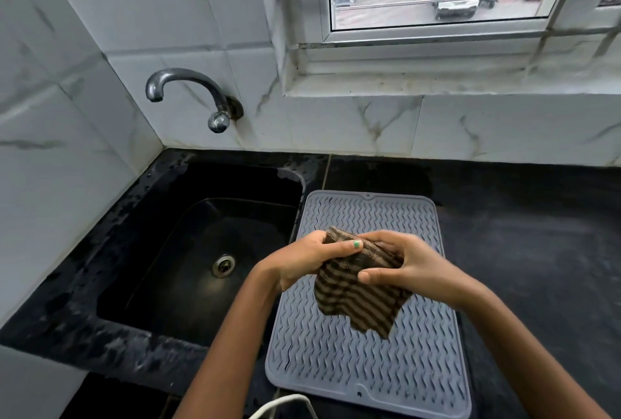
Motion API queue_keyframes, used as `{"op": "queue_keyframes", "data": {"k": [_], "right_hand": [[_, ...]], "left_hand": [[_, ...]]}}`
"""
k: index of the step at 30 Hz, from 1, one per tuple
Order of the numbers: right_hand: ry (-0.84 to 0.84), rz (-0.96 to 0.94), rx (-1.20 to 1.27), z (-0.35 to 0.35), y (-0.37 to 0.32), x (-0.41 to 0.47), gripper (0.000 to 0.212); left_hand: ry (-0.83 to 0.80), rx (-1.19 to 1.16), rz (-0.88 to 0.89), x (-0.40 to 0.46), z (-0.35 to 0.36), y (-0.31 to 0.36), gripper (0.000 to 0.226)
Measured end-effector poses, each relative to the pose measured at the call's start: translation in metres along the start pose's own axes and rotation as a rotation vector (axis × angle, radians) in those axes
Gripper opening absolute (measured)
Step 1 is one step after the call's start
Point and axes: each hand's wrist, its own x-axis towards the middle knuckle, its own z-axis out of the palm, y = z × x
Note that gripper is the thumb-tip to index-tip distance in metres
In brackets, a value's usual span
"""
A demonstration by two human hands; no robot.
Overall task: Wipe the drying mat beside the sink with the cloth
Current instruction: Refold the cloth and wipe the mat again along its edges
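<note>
So the drying mat [366, 344] is the grey ribbed one lying flat on the black tabletop [537, 250], right beside the sink [201, 250], its left edge just about at the sink's rim. Makes sense, drips run off that way.

The cloth [361, 297] is striped brown and dark, and it's held up over the middle of the mat, not down on it yet as far as I can tell. Both hands are on it: left hand [302, 260] grips the top left with the thumb pressed over the bunched part, right hand [403, 267] pinches the top right with fingers curled round it. The lower part hangs loose toward the mat. My guess is it's being bunched or refolded into a pad before wiping.

Hard to see: the fingers behind the cloth are hidden, so I can't say how it's folded. The mat under the hands is covered. There's a white curved thing [282, 407] cut off at the mat's near edge, no clue what. The tap [191, 96] sits on the wall behind the sink.
</note>
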Motion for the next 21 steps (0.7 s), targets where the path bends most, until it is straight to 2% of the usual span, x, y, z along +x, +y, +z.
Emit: {"op": "queue_keyframes", "data": {"k": [4, 7, 8, 11, 13, 15, 18, 21], "right_hand": [[0.055, 0.048, 0.062, -0.004, 0.008, 0.005, 0.026], [0.113, 0.069, 0.147, -0.007, 0.010, 0.005, 0.018], [0.112, 0.079, 0.185, -0.009, 0.010, 0.005, 0.018], [0.085, 0.130, 0.302, -0.010, 0.015, 0.005, 0.019], [0.185, 0.127, 0.293, -0.007, 0.019, 0.008, 0.017], [0.327, 0.059, 0.181, -0.001, 0.021, 0.011, 0.030], [0.251, -0.039, 0.147, 0.011, 0.026, 0.018, 0.066], [0.272, -0.095, 0.036, 0.022, 0.046, 0.030, 0.071]], "left_hand": [[0.188, 0.056, 0.033, 0.012, 0.002, -0.001, 0.022], [0.366, 0.067, 0.118, 0.020, 0.001, -0.007, 0.032], [0.376, 0.074, 0.117, 0.021, -0.002, -0.008, 0.034], [0.191, -0.014, 0.097, 0.024, -0.008, -0.007, 0.027], [0.206, -0.067, 0.113, 0.029, -0.007, -0.006, 0.028], [0.291, -0.132, 0.113, 0.037, -0.003, -0.007, 0.030], [0.353, -0.256, 0.080, 0.054, 0.008, -0.017, 0.031], [0.402, -0.379, 0.034, 0.071, 0.013, -0.030, 0.028]]}}
